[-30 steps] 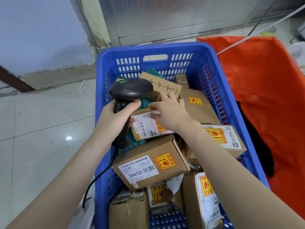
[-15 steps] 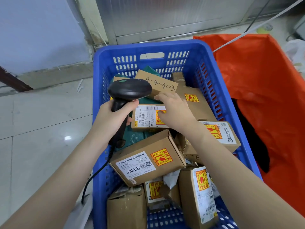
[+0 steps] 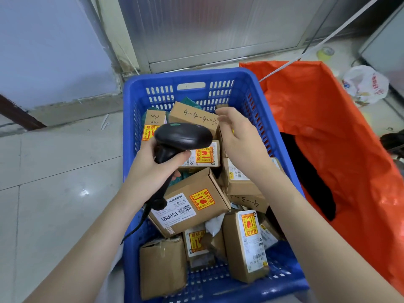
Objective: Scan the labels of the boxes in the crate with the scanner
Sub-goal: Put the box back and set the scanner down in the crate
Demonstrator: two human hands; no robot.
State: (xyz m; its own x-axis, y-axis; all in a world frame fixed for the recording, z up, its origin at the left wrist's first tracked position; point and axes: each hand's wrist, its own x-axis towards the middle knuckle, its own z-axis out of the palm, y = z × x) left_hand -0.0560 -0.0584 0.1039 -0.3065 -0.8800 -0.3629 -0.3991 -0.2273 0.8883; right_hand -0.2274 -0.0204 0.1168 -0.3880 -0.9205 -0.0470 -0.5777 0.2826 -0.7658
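Note:
A blue slatted crate on the floor holds several brown cardboard boxes with white labels and yellow-red fragile stickers. My left hand grips the handle of a black corded scanner, whose head hangs over a small labelled box in the crate's middle. My right hand hovers above the boxes with fingers apart, holding nothing, next to a box marked "4-4-4003". A larger box marked "12V4A-5525" lies below the scanner.
An orange plastic sack with a dark opening lies right of the crate. Grey floor tiles stretch to the left. A metal door frame and a wall stand behind. A white plastic bag and a tape roll lie at far right.
My right hand has let go of the small labelled box, which now lies flat in the crate, and has lifted toward the "4-4-4003" box. The scanner stays in my left hand.

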